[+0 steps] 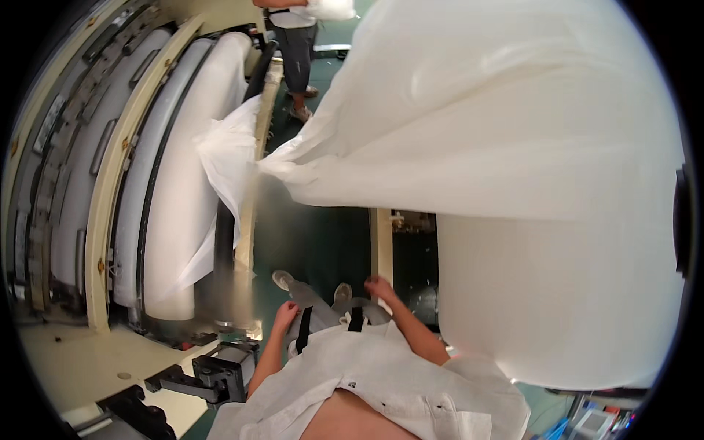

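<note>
My left hand (287, 315) hangs beside my left hip, its fingers loosely curled with nothing visible in them. On the other side my right hand (378, 287) is also curled, near a cream machine beam (381, 246), and I see nothing in it. Whether it touches the beam I cannot tell. Beyond my hands, a wide white sheet (469, 161) spreads from a large white roll (557, 301) on the right. Its left end narrows into a twisted, bunched point at the cream rail. A loose white flap (231, 150) hangs by the roller (187, 183) on the left.
Cream frames (110, 198) and several long rollers stand on the left. A black bracket (220, 375) sits at the lower left. Another person (295, 44) stands on the green floor (323, 235) at the far end, holding something white. Cables and a device (592, 424) lie at the lower right.
</note>
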`<state>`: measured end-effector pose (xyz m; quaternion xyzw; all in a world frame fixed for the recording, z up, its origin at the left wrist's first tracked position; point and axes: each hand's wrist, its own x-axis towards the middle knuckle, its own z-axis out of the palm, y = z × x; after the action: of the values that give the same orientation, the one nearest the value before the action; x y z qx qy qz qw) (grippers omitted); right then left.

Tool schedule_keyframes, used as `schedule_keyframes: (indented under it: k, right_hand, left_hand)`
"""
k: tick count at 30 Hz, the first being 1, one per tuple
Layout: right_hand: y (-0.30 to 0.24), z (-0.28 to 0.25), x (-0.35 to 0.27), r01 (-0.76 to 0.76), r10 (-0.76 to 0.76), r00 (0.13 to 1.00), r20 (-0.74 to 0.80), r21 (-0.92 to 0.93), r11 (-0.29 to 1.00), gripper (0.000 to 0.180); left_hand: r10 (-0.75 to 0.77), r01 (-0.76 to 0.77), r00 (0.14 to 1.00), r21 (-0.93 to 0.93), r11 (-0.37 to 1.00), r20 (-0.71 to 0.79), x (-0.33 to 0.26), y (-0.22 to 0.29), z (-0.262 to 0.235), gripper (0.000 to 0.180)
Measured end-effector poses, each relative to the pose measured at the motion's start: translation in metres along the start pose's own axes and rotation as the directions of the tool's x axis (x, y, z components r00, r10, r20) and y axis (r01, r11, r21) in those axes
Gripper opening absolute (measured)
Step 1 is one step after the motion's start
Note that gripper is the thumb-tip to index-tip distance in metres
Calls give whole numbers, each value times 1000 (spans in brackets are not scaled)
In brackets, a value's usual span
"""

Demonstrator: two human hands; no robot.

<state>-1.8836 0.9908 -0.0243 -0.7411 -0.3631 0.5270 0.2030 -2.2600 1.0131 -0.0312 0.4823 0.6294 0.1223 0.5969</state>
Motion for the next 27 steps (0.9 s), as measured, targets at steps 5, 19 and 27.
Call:
schedule_keyframes:
  k: [5,19,27]
  right_hand:
    - [-68,-66,1,352,-145,785,-603,242,904,63]
    - [-272,-146,-134,613,-381,370,-847,-85,786,25]
    - [-277,-122,-165,602,-660,279,-697,-409,686,20]
  left_hand:
    - [173,-180,984,245,953,50,-6,54,9,28]
    - [890,-899,437,98,427,132,-103,429,58,22]
    - [973,-919,-29,376,-116,230,-135,506,104,46]
